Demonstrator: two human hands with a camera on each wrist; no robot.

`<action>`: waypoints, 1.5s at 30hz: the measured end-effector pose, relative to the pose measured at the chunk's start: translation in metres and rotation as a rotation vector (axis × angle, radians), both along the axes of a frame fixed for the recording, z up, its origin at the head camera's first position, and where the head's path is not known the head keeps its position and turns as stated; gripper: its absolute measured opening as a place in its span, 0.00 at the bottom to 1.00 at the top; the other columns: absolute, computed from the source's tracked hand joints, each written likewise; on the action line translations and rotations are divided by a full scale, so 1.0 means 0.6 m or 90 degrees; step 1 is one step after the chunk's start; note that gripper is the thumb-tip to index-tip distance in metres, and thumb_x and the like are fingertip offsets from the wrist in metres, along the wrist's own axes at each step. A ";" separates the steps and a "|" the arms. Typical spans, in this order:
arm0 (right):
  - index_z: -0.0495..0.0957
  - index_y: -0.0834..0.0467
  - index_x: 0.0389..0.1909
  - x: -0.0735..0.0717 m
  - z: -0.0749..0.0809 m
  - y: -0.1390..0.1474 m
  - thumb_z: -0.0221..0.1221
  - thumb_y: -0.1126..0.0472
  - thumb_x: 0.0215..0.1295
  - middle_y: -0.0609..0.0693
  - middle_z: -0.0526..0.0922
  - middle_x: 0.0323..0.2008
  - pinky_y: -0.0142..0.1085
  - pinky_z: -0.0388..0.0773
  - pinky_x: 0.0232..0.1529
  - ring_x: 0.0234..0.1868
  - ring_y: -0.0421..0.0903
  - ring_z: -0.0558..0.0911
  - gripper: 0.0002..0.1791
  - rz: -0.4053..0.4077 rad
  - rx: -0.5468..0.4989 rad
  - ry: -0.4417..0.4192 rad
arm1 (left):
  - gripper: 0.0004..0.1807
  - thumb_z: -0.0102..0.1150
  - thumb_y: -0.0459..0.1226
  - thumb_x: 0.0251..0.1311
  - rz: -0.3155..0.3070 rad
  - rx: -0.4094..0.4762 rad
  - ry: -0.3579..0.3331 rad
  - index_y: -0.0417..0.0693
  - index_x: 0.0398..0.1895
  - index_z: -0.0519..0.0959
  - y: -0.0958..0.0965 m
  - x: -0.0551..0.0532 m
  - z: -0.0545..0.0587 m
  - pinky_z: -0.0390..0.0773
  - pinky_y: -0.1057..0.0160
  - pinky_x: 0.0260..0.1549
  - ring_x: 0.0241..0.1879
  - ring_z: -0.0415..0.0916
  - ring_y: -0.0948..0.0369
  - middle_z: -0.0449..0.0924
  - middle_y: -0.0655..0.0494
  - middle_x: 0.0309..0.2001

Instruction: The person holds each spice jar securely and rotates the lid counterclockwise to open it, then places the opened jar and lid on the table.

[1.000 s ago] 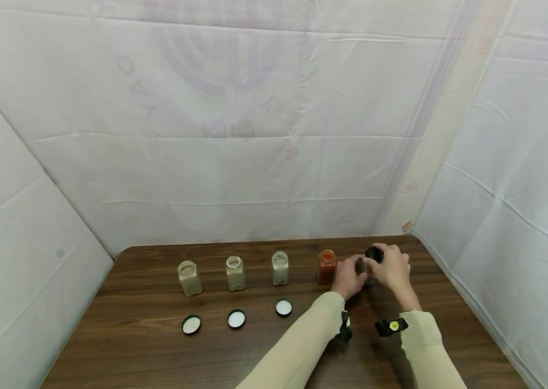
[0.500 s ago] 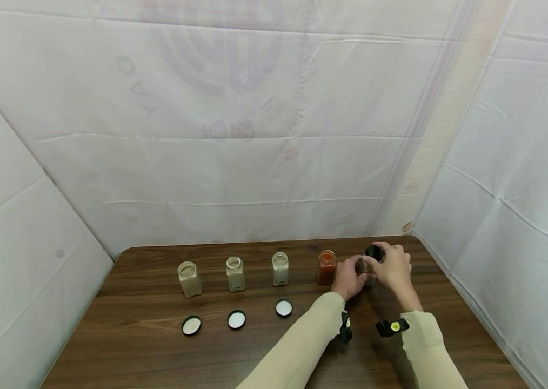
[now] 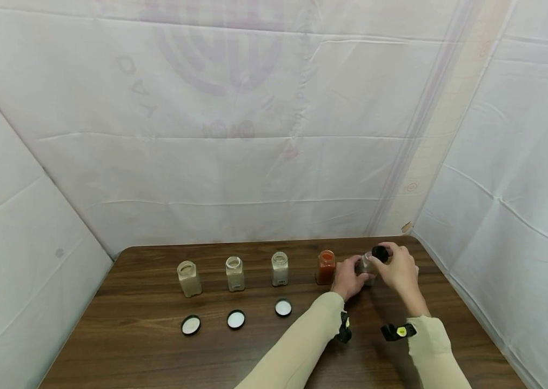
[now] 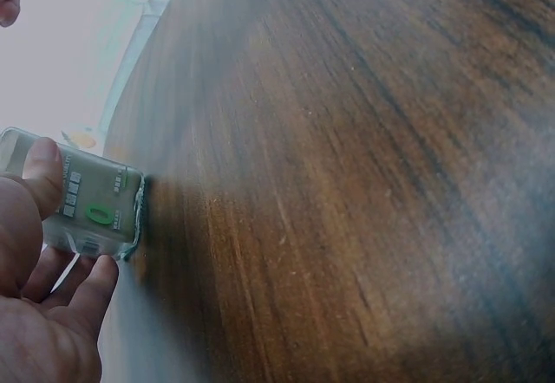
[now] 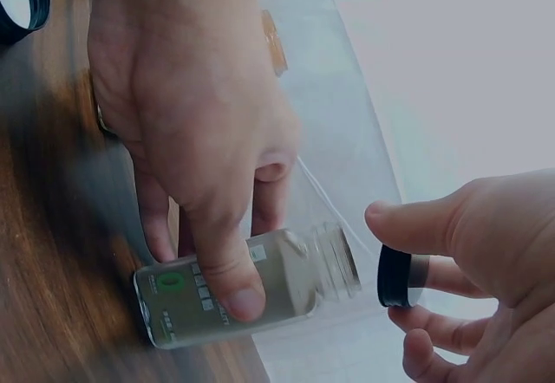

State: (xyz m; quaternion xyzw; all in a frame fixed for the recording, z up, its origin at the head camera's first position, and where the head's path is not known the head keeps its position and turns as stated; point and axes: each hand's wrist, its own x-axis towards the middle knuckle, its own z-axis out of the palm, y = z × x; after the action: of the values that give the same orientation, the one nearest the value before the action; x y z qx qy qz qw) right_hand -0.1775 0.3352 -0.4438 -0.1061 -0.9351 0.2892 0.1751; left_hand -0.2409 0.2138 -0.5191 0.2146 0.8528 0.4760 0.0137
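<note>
At the right end of the row, my left hand (image 3: 348,277) grips a glass spice jar (image 5: 290,283) of greyish-brown powder, thumb on one side and fingers on the other. The jar stands on the table, its threaded neck bare in the right wrist view. A black lid (image 5: 395,277) is pinched between thumb and fingers of my right hand (image 3: 399,270), a small gap off the jar's mouth. Green and white print marks the jar's side in the left wrist view. Just left of my left hand stands an uncapped jar of red powder (image 3: 326,268).
Three more uncapped jars of pale powder, one at the far left (image 3: 189,280), one beside it (image 3: 235,275) and one mid-row (image 3: 280,270), stand along the wooden table (image 3: 147,351). Three upturned black lids (image 3: 236,319) lie in front. White sheeting (image 3: 235,162) surrounds the table.
My right hand has moved slightly right with the black lid, away from the jar's mouth, so more of the jar shows. My left hand keeps its grip in place.
</note>
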 end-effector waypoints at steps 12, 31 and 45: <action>0.72 0.64 0.62 0.025 0.002 0.014 0.68 0.53 0.68 0.71 0.79 0.56 0.69 0.62 0.52 0.54 0.71 0.77 0.29 0.006 -0.018 0.004 | 0.24 0.76 0.47 0.58 0.004 -0.018 0.003 0.54 0.57 0.84 0.001 -0.001 -0.003 0.81 0.66 0.48 0.49 0.83 0.66 0.87 0.59 0.50; 0.76 0.66 0.64 0.054 0.002 0.032 0.70 0.49 0.66 0.70 0.78 0.60 0.69 0.65 0.52 0.49 0.73 0.78 0.33 0.021 0.016 -0.053 | 0.26 0.76 0.48 0.58 -0.006 -0.042 0.042 0.51 0.58 0.83 -0.001 -0.001 -0.003 0.81 0.64 0.50 0.50 0.83 0.62 0.88 0.57 0.50; 0.77 0.64 0.63 0.067 -0.005 0.033 0.71 0.53 0.64 0.72 0.76 0.61 0.67 0.70 0.48 0.51 0.72 0.79 0.30 0.034 0.034 -0.030 | 0.27 0.76 0.48 0.58 0.008 -0.039 0.015 0.52 0.60 0.83 0.000 -0.002 -0.001 0.81 0.63 0.52 0.53 0.82 0.63 0.87 0.58 0.52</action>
State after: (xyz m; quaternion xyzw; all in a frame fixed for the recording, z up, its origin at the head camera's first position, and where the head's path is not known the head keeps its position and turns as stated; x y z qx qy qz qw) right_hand -0.1374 0.3550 -0.4470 -0.0834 -0.9488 0.2663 0.1478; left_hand -0.2421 0.2141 -0.5196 0.2142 0.8685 0.4469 0.0076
